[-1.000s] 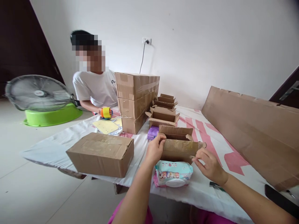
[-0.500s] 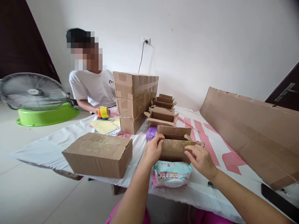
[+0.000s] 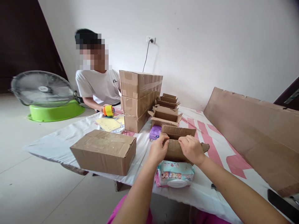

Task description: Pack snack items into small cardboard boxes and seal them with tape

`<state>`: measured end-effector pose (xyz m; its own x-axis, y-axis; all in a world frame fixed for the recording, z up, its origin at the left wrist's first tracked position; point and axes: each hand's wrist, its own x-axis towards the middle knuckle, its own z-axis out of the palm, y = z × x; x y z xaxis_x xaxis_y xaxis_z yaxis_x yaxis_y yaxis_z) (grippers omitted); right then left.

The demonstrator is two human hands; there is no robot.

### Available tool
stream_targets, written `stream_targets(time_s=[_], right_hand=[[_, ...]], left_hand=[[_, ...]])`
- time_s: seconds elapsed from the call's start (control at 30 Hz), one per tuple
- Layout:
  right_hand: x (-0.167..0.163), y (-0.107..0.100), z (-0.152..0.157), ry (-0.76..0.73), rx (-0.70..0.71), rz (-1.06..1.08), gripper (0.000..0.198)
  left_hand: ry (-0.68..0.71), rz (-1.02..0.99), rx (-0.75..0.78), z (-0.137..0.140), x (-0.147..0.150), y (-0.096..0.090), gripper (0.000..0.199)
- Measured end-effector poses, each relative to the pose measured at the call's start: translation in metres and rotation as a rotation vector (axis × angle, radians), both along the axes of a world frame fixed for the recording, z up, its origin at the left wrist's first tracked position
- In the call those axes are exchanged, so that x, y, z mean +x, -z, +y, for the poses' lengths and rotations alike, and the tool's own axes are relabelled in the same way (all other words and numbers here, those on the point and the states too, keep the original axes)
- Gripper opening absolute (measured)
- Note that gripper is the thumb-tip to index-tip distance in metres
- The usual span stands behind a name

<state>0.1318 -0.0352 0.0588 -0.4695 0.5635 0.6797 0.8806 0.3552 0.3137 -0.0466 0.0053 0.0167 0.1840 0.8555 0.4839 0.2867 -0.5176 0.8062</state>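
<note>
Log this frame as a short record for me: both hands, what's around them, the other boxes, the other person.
Left hand: fingers pinch the near edge of an open carton, at its left
Right hand: fingers on the same edge, further right
In front of carton: teal-and-pink packet
Beyond left hand: purple packet
Behind carton: more open cartons
To the left: closed carton; taped stack, three high
Other person: white shirt, hand at a yellow-and-orange object

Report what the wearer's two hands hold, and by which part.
The left hand and right hand both pinch the nearest open, brown, rectangular cardboard box along the upper edge of its near side.
</note>
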Motion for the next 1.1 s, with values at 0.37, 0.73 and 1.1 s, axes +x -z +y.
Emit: stream_targets(time_s=[0.37, 0.73, 1.1], right_hand=[[0.020, 0.008, 0.004, -0.196, 0.124, -0.280, 0.020], [0.034, 0.001, -0.010, -0.242, -0.110, -0.276, 0.030], [0.028, 0.004, -0.013, -0.168, -0.066, -0.104, 0.027]], left_hand=[[-0.066, 0.132, -0.028, -0.007, 0.004, -0.007, 0.017], [-0.086, 0.178, -0.021, -0.009, 0.006, -0.009, 0.018], [-0.038, 0.133, -0.005, -0.005, 0.005, -0.007, 0.018]])
